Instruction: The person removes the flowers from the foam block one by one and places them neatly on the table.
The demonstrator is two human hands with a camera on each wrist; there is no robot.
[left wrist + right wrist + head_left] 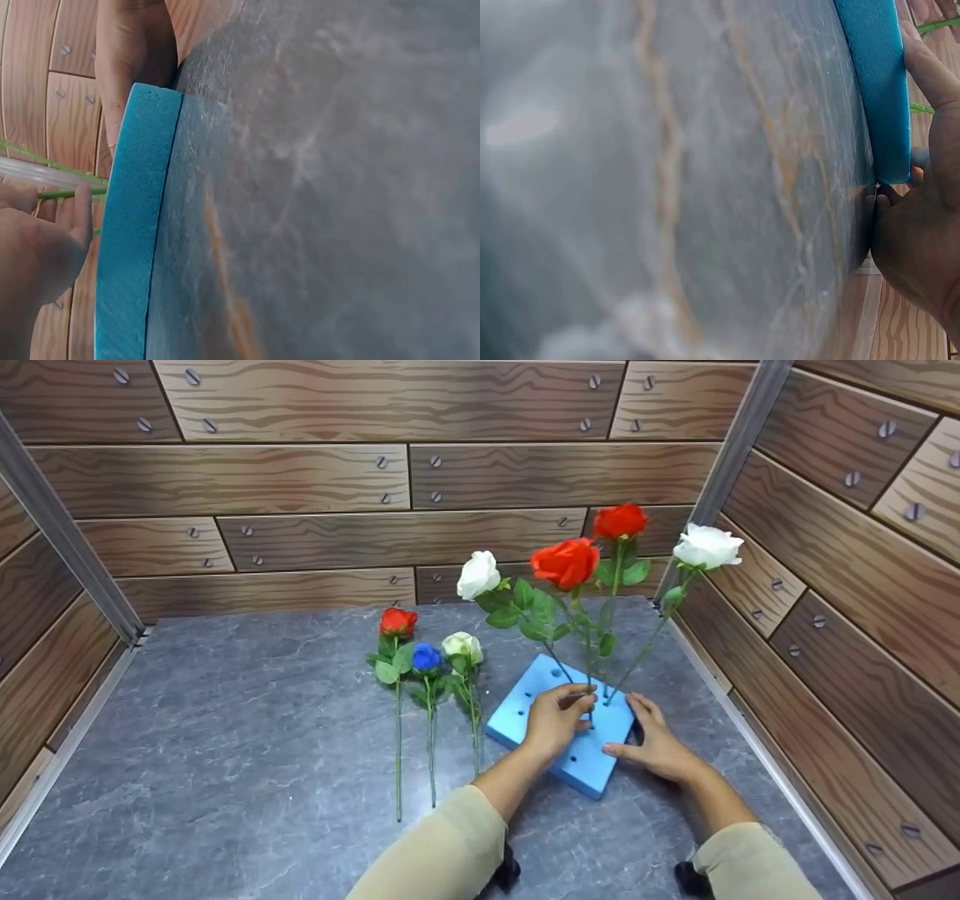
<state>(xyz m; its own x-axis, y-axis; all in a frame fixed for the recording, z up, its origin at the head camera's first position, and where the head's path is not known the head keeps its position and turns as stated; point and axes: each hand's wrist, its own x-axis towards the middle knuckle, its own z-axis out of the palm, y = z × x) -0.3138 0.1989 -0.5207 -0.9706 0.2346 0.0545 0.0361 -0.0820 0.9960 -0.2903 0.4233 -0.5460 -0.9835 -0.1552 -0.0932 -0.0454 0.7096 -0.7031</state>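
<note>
Whereas four roses (pixel 619 521) rise from the blue block (pixel 583 744), at the head view's 5 o'clock, three loose roses (pixel 426 657) lie toward 9 o'clock on the surface (pixel 225 735), apparently pending. Left hand (pixel 555 721): pinching the front red rose (pixel 566 564) by its stem. Right hand (pixel 661 748): fingers spread, bracing the block's edge.

**Three views meet around one blue block (pixel 589 771)**

The head view looks forward and down from above the tabletop (pixel 247 735), far enough off to include the plank walls (pixel 300 405); the block lies toward 5 o'clock of its centre. The left wrist view skims the tabletop, close and turned sideways, with the left hand (pixel 41 251) at 8 o'clock and the right hand (pixel 139 49) at 11. The right wrist view, also low, close and sideways, has the block at 2 o'clock. Head and left wrist share both hands.
</note>
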